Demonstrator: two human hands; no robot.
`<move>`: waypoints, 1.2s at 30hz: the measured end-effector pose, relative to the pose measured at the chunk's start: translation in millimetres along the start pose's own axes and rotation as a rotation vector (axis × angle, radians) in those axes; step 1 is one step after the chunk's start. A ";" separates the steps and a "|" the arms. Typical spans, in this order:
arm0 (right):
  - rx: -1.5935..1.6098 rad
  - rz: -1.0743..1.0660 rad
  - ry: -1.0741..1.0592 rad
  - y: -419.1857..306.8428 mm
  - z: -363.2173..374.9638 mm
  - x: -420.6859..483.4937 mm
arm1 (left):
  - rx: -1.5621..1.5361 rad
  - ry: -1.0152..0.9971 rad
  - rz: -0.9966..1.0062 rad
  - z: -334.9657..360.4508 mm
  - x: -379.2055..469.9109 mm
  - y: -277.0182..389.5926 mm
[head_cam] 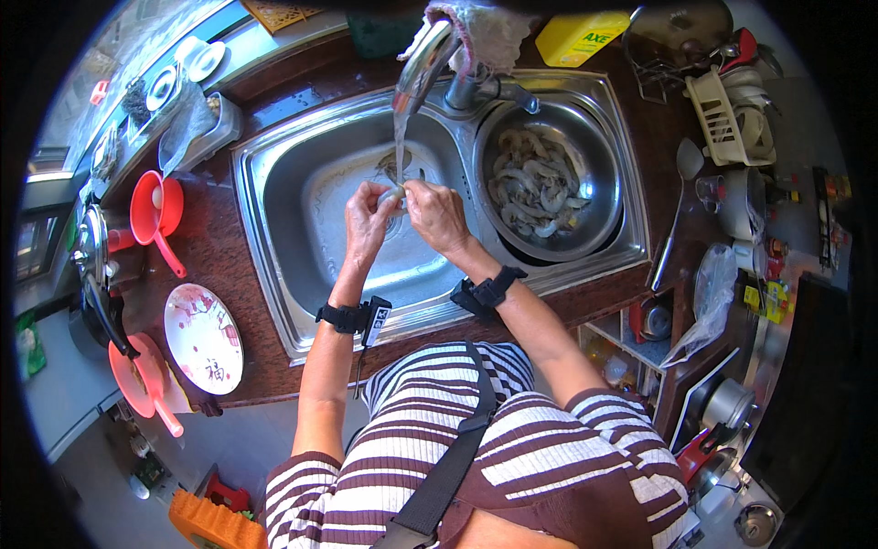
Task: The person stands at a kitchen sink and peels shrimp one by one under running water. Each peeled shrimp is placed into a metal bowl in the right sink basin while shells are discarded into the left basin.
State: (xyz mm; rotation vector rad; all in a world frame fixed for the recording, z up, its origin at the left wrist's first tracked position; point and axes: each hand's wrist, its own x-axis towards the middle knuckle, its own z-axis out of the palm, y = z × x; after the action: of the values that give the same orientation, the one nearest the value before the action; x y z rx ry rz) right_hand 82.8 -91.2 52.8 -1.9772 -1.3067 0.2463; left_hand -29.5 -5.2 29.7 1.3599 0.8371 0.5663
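Note:
My left hand (367, 216) and my right hand (437, 209) meet over the left basin of a steel double sink (295, 274). Between their fingertips they hold a shrimp (393, 197), mostly covered by the fingers. Water (400, 147) runs from the curved faucet (415, 72) down at the fingertips. Behind the stream, some shrimp pieces (392, 163) lie on the basin floor. In the right basin sits a round steel bowl (597, 226) holding a heap of raw shrimp (538, 182).
A decorated oval plate (202, 336), a red ladle (156, 213) and a pink ladle (140, 374) lie left of the sink. To the right are a long-handled spatula (675, 213) and a dish rack (713, 123). A yellow detergent bottle (579, 38) stands behind. A cloth (480, 34) hangs by the faucet.

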 end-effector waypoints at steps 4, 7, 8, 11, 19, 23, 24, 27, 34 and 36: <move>0.016 -0.013 -0.002 0.5 -4.3 0.4 | -0.031 -0.001 -0.011 -0.6 0.5 -4.6; -0.025 -0.025 -0.051 -1.2 -7.3 -0.3 | -0.003 0.002 0.021 -2.1 2.2 -6.8; -0.047 -0.030 -0.068 -1.9 -7.8 -0.3 | 0.014 0.001 0.036 -2.5 2.6 -7.3; -0.088 -0.030 -0.107 -3.4 -7.4 -0.4 | 0.107 0.017 0.073 -2.7 2.2 -7.8; -0.020 -0.006 0.017 -2.8 0.7 0.1 | 0.042 0.030 0.020 4.1 -1.3 -5.4; 0.001 0.012 0.017 0.6 -2.8 3.1 | -0.067 -0.021 -0.026 2.8 -3.4 -8.4; 0.006 0.001 0.032 0.7 -4.3 3.1 | -0.076 -0.010 -0.013 3.1 -3.4 -10.1; -0.045 -0.011 -0.064 -1.9 -7.8 2.8 | -0.048 0.019 0.042 2.1 -0.5 -13.5; -0.113 0.004 -0.124 -10.8 -9.8 5.9 | 0.103 0.064 0.093 2.7 1.2 -10.3; -0.126 0.001 -0.130 -10.6 -9.1 6.8 | 0.145 0.077 0.105 3.3 -0.3 -7.6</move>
State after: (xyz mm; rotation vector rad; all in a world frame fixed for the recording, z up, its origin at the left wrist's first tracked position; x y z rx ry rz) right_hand 83.1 -87.5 67.9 -2.0970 -1.4349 0.3039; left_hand -27.9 -8.6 22.3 1.5293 0.8868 0.6531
